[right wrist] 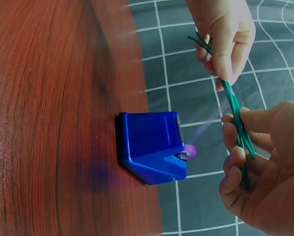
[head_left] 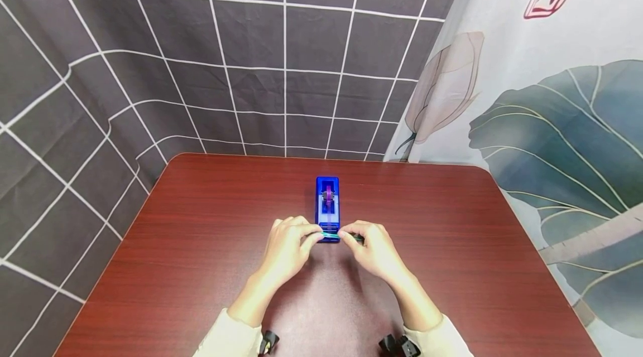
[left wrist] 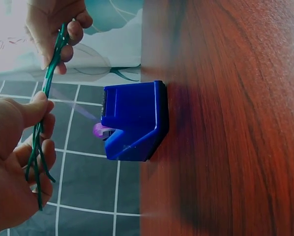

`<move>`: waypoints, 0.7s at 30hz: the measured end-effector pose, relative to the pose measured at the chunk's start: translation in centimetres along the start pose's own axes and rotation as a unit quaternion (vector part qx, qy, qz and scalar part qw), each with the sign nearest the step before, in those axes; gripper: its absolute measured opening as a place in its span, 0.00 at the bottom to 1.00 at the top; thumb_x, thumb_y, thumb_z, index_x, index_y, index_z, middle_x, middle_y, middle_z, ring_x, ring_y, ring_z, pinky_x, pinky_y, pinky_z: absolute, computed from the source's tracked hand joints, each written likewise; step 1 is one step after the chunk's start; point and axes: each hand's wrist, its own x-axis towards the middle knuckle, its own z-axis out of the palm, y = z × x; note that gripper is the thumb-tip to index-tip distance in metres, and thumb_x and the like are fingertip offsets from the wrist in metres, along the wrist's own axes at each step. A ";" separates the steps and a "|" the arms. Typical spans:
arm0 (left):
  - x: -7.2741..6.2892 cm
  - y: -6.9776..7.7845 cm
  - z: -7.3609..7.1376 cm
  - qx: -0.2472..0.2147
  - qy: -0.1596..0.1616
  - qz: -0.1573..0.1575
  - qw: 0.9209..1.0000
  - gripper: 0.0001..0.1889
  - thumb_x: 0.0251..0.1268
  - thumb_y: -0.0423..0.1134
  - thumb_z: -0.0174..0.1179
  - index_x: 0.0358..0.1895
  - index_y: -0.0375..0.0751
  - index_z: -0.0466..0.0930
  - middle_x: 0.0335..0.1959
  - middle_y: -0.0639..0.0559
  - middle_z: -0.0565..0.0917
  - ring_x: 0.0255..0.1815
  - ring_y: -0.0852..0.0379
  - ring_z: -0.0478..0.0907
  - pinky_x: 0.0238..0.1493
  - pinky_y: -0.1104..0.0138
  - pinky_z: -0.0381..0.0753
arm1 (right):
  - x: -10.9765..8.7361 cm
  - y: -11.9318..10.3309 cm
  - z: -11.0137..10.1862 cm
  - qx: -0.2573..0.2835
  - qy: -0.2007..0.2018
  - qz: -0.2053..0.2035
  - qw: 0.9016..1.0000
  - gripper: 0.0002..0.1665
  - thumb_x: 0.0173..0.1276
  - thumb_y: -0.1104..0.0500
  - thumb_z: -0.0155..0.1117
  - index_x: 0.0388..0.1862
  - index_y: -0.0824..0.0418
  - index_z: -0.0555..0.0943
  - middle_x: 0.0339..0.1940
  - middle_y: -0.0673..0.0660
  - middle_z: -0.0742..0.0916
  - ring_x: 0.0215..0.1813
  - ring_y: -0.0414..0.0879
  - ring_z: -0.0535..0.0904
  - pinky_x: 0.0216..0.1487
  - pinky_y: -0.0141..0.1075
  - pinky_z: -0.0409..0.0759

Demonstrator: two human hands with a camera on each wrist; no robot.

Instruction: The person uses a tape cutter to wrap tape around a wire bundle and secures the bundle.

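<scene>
My left hand (head_left: 286, 245) and right hand (head_left: 372, 245) pinch a bundle of thin green strands (left wrist: 48, 78) between thumbs and fingers, with a short gap between them. Loose strand ends fan out past the left fingers in the left wrist view. A blue tape dispenser (head_left: 319, 206) stands on the table just beyond the hands, and the bundle is held above its near end. From its purple tape roll (right wrist: 190, 151), a clear strip of tape (left wrist: 78, 107) stretches up to the bundle between the two hands.
The dispenser stands on a reddish-brown wooden table (head_left: 211, 206). Behind it hangs a dark grey curtain (head_left: 251, 89) with white grid lines. A pale curtain with leaf prints (head_left: 567, 145) hangs to the right.
</scene>
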 end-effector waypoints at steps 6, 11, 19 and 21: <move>0.0 0.0 -0.1 0.003 0.003 0.008 1.000 0.04 0.60 0.41 0.72 0.35 0.48 0.91 0.28 0.60 0.84 0.32 0.59 0.80 0.40 0.60 0.69 | -0.1 0.3 0.0 0.005 -0.001 -0.027 1.000 0.04 0.67 0.64 0.71 0.33 0.56 0.89 0.31 0.45 0.87 0.35 0.39 0.83 0.39 0.37 0.81; 0.0 -0.1 -0.1 0.007 0.004 0.014 1.000 0.03 0.59 0.42 0.73 0.34 0.49 0.91 0.28 0.61 0.85 0.31 0.60 0.81 0.40 0.60 0.69 | -0.1 0.6 0.1 0.009 -0.007 -0.059 0.998 0.05 0.67 0.66 0.69 0.32 0.58 0.88 0.31 0.47 0.86 0.35 0.40 0.82 0.40 0.38 0.81; 0.3 -0.5 -0.5 0.052 -0.036 0.047 0.997 0.05 0.60 0.45 0.72 0.36 0.51 0.90 0.28 0.60 0.87 0.30 0.59 0.83 0.39 0.60 0.67 | -0.2 0.8 0.2 -0.003 -0.019 -0.084 0.996 0.05 0.68 0.67 0.68 0.32 0.58 0.86 0.32 0.47 0.86 0.36 0.40 0.81 0.40 0.37 0.79; 0.3 -0.6 -0.7 0.059 -0.059 0.058 0.995 0.07 0.59 0.46 0.73 0.37 0.50 0.90 0.30 0.58 0.88 0.31 0.58 0.84 0.39 0.59 0.66 | -0.2 0.7 0.2 -0.007 -0.018 -0.088 0.996 0.05 0.68 0.67 0.68 0.32 0.58 0.86 0.32 0.47 0.86 0.36 0.40 0.81 0.40 0.37 0.79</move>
